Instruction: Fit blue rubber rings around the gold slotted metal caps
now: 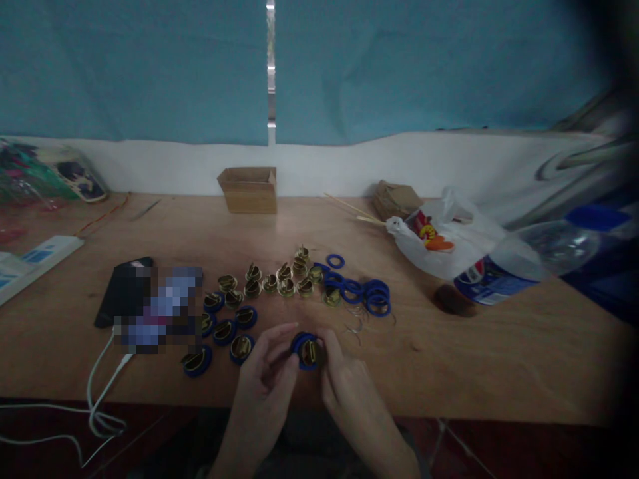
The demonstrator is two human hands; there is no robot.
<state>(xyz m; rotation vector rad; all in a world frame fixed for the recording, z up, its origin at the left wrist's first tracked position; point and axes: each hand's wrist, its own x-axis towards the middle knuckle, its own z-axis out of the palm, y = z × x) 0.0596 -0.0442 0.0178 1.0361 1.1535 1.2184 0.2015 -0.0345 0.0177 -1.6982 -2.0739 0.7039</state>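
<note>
Between both hands, near the table's front edge, is a round brass-coloured piece with a blue ring around it. My left hand grips its left side with thumb and fingers. My right hand pinches the right side; its fingertips are partly hidden. To the left lie several brass pieces fitted with blue rings, each with a bar across its face. Beyond my hands stands a cluster of brass pieces without rings. Loose blue rings lie to the right, some stacked, beside thin curved wires.
A black phone and a blurred-out screen lie left, with white cables over the edge. Behind are a power strip, a cardboard box and a plastic bag. A cola bottle lies tilted at right.
</note>
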